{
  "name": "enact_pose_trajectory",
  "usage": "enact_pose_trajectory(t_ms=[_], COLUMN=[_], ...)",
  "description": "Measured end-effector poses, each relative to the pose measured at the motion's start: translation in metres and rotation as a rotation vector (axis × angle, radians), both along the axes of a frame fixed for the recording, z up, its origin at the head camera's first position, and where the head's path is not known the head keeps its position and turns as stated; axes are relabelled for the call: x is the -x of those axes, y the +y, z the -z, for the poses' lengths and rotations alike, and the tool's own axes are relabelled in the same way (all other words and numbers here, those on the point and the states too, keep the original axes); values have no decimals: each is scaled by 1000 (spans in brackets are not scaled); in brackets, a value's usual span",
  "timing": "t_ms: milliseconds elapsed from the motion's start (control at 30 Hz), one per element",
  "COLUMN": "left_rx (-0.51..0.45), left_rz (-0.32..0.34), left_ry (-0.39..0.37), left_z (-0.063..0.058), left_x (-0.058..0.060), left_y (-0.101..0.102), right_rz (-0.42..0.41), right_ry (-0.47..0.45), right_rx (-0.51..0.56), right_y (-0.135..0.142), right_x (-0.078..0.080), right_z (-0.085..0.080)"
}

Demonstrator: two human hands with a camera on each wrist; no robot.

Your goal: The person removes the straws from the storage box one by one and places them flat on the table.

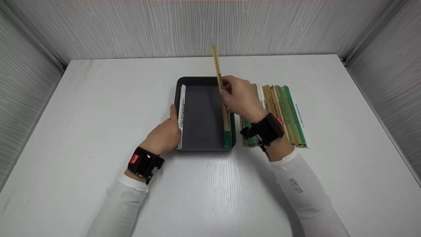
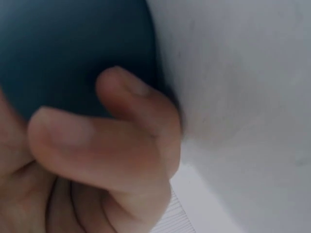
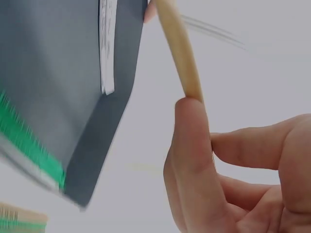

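Observation:
A dark grey rectangular tray (image 1: 204, 148) sits on the table, its left side gripped by my left hand (image 1: 166, 135). The left wrist view shows curled fingers (image 2: 104, 150) of that hand against the dark tray (image 2: 73, 53). My right hand (image 1: 241, 98) pinches a long, slim tan packet (image 1: 217, 65) between thumb and fingers. It tilts up above the tray's right side, its far end yellowish. Inside, a white printed packet (image 1: 182, 115) lies along the left wall, and a green packet (image 3: 31, 143) lies along the right wall, mostly behind the tan one in the head view.
Right of the tray, several slim tan, white and green packets (image 1: 286, 108) lie side by side, partly hidden by my right hand and wrist camera (image 1: 268, 129). A line of small dark print (image 1: 300, 115) shows beside them. The white table (image 1: 115, 92) ends at a pale wood-grain wall (image 1: 144, 29).

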State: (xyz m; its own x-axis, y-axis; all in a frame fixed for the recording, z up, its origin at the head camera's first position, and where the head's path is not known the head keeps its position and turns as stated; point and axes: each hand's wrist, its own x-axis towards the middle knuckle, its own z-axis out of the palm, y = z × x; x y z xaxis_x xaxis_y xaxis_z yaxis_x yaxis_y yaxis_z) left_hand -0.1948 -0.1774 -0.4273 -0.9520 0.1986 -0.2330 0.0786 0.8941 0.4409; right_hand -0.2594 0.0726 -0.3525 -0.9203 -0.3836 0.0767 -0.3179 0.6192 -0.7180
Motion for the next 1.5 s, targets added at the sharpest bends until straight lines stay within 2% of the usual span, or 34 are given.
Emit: enact_pose_trajectory(t_ms=[67,200,433,633,800,1000,1233,1500], left_rx=[5,8,-1,-15,-4,5,5,6], left_rz=[1,-1,-10,-1,3,3,-2,3], left_ry=[3,-2,-2,8,18,20,15,27], left_z=[0,-1,0,0,-1,0,1,1], left_x=[0,0,0,0,1,0,1,2], left_y=[0,-1,0,3,3,1,0,2], right_rz=[30,110,184,219,226,220,215,228], right_ry=[34,45,-36,-51,-47,-88,-138,-121], right_rx=[-1,-26,-52,-131,-183,-246,-261,-314], right_y=[17,53,105,136,147,150,150,151], right_x=[0,2,8,5,7,10,14,16], right_z=[1,4,13,26,36,46,53,59])
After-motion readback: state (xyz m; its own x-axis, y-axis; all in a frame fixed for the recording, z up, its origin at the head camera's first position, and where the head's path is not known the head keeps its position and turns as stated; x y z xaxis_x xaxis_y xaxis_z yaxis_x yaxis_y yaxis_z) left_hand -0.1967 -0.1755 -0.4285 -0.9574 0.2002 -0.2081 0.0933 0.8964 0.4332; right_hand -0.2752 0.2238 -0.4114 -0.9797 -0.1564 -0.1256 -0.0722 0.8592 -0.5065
